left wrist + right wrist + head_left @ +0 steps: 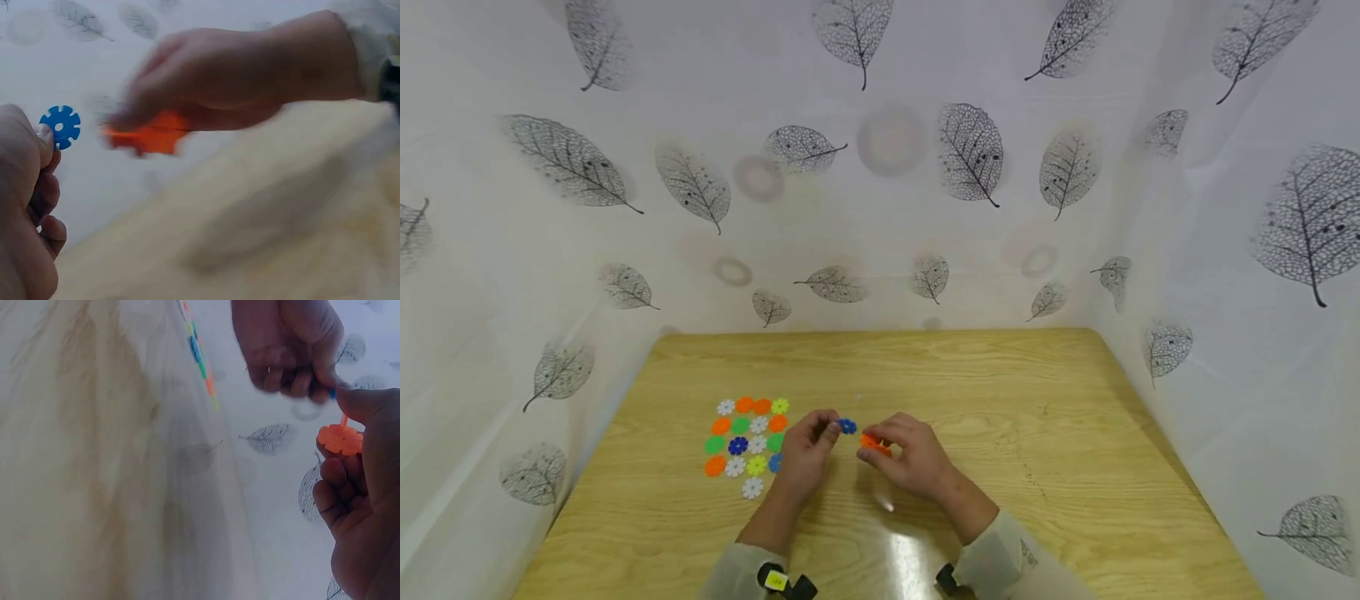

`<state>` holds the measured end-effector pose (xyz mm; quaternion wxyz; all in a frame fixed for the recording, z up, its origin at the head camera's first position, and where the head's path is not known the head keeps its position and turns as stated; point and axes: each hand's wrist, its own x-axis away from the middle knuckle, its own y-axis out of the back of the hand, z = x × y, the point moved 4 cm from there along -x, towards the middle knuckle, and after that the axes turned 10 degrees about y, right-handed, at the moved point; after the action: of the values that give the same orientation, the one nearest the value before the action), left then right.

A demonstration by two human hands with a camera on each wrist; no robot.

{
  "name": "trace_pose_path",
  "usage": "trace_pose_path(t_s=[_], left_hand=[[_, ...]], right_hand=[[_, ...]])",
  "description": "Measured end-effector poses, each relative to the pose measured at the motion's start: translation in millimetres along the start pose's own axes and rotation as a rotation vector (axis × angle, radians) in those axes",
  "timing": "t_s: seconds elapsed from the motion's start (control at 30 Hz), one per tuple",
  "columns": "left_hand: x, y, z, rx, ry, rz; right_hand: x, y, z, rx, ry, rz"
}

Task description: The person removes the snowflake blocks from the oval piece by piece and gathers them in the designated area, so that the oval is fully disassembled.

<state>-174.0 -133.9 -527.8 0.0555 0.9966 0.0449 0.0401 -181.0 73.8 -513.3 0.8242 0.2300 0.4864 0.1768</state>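
My left hand (808,450) pinches a small blue notched disc (847,426) by its edge, held just above the wooden table (1075,467). In the left wrist view the blue disc (60,126) sticks up from my fingertips. My right hand (910,454) grips an orange piece (874,443) made of joined discs, a few centimetres right of the blue one. The right wrist view shows that orange piece (340,437) between thumb and fingers, with the left hand (290,344) close above it. The two pieces are apart.
Several coloured discs (747,442) in orange, green, white, blue and yellow lie in rows on the table left of my left hand. A white leaf-print sheet (880,167) walls the table at the back and both sides.
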Motion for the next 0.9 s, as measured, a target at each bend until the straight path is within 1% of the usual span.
trace_pose_path(t_s=[0.07, 0.13, 0.2, 0.27, 0.37, 0.43, 0.57, 0.63, 0.73, 0.9], left_hand=[[-4.1, 16.8, -2.9, 0.003, 0.014, -0.024], [-7.7, 32.7, -7.1, -0.027, 0.021, -0.038], [-8.6, 42.8, -9.2, -0.095, 0.031, -0.017], [-6.8, 48.5, -9.2, -0.177, 0.049, -0.007], [-1.8, 57.4, -1.9, -0.251, 0.077, -0.035], [1.6, 66.4, 4.4, -0.276, 0.092, -0.063], [7.6, 86.5, 16.2, -0.275, 0.12, -0.089], [11.4, 96.8, 21.5, -0.287, 0.148, -0.1], [16.1, 109.8, 26.5, -0.33, 0.196, -0.12], [22.1, 127.7, 32.8, -0.391, 0.287, -0.159]], right_hand=[[5.5, 1.8, -4.1, 0.015, -0.036, 0.002], [11.1, 6.6, -8.0, 0.021, -0.085, 0.001], [15.4, 11.8, -11.4, 0.015, -0.126, -0.004], [16.6, 16.3, -14.0, 0.007, -0.146, -0.015], [17.0, 19.3, -16.5, -0.001, -0.157, -0.036], [17.5, 18.8, -17.4, -0.005, -0.161, -0.041], [18.8, 17.5, -18.3, -0.002, -0.183, -0.045], [19.5, 16.6, -18.4, -0.003, -0.199, -0.037], [20.8, 16.6, -17.7, -0.003, -0.22, -0.024], [22.7, 15.4, -17.0, -0.003, -0.22, -0.021]])
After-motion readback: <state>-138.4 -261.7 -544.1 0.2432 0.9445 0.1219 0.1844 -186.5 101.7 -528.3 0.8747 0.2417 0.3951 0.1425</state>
